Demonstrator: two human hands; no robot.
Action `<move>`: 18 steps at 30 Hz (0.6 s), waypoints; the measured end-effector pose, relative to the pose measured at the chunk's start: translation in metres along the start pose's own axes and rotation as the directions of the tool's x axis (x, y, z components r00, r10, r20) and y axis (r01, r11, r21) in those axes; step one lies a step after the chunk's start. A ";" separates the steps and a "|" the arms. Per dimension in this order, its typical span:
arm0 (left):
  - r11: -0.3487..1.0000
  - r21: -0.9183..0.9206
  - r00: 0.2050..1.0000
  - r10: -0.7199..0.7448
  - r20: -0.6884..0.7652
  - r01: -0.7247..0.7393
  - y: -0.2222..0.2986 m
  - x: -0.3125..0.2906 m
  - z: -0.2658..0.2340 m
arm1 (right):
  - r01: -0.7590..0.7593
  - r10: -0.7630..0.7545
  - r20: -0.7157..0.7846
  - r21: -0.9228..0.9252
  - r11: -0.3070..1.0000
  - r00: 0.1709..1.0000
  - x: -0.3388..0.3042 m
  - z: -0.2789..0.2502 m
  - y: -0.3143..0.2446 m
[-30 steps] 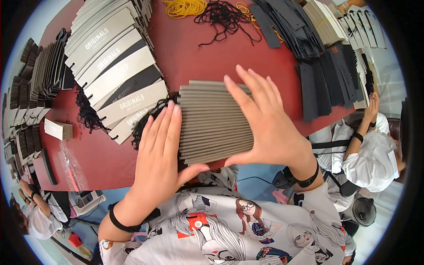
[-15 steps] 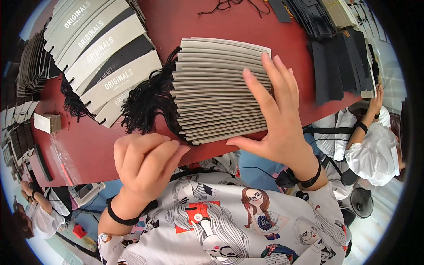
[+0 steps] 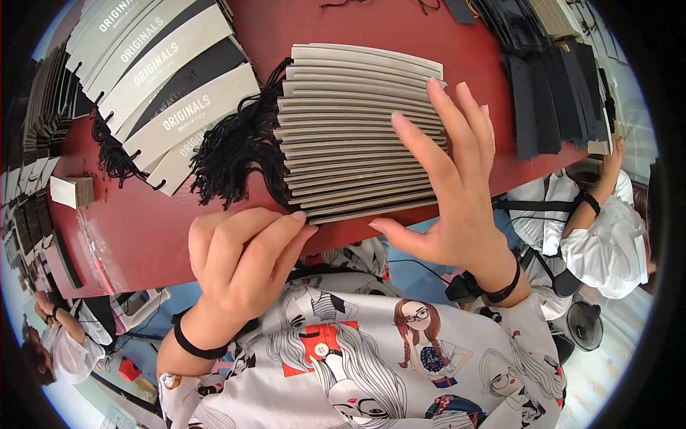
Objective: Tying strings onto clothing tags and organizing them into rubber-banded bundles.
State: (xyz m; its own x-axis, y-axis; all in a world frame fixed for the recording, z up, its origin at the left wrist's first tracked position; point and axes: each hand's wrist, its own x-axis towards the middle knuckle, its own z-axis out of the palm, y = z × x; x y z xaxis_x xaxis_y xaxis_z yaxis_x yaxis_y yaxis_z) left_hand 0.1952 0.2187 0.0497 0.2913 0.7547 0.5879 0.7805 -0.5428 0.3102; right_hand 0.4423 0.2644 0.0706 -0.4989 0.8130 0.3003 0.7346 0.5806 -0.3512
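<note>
A fanned row of grey and black card hang tags [image 3: 357, 136] lies on the red table in front of me, seen edge-on. Their black strings [image 3: 232, 161] bunch in a tangle along the row's left side. My left hand [image 3: 246, 254] has its fingers curled, with thumb and forefinger closed on the near left corner of the nearest tag. Over the row's right end lies my right hand [image 3: 454, 186], fingers spread and thumb held out near the front edge, with no tag gripped between them.
More strung grey tags with white print [image 3: 179, 118] overlap at the far left. Black cards [image 3: 554, 107] are stacked at the far right. A small block of white cards [image 3: 71, 191] sits on the left side of the red table [image 3: 343, 25]. Co-workers sit at both sides.
My left fingertips have come to the near left corner of the row and closed on it. The whole table appears slightly higher in the picture. My right hand stays on the right end.
</note>
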 end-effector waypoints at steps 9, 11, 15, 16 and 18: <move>0.994 -0.108 1.000 0.005 0.024 -0.002 -0.001 0.003 -0.004 | 0.249 -0.266 -0.312 -0.094 0.964 0.912 -0.008 0.015 -0.002; 0.987 -0.159 0.999 0.011 0.034 -0.005 -0.003 0.002 -0.004 | 0.240 -0.253 -0.286 -0.079 0.967 0.924 -0.010 0.013 -0.005; 0.981 -0.193 0.996 -0.003 0.087 0.020 -0.003 0.005 -0.009 | 0.266 -0.277 -0.240 -0.080 0.961 0.930 -0.011 0.013 -0.004; 0.971 -0.233 0.994 -0.028 0.101 0.051 -0.002 0.007 -0.011 | 0.266 -0.277 -0.240 -0.080 0.961 0.930 -0.011 0.013 -0.004; 0.958 -0.273 0.992 -0.051 0.118 0.081 -0.003 0.007 -0.011 | 0.240 -0.241 -0.258 -0.033 0.970 0.936 -0.010 0.013 -0.005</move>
State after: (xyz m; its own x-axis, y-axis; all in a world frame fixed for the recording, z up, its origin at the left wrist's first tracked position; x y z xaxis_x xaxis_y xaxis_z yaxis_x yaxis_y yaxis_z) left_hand 0.1891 0.2220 0.0610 0.3144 0.8193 0.4795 0.6206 -0.5596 0.5493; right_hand 0.4374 0.2538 0.0574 -0.5248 0.6093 0.5945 0.6079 0.7571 -0.2392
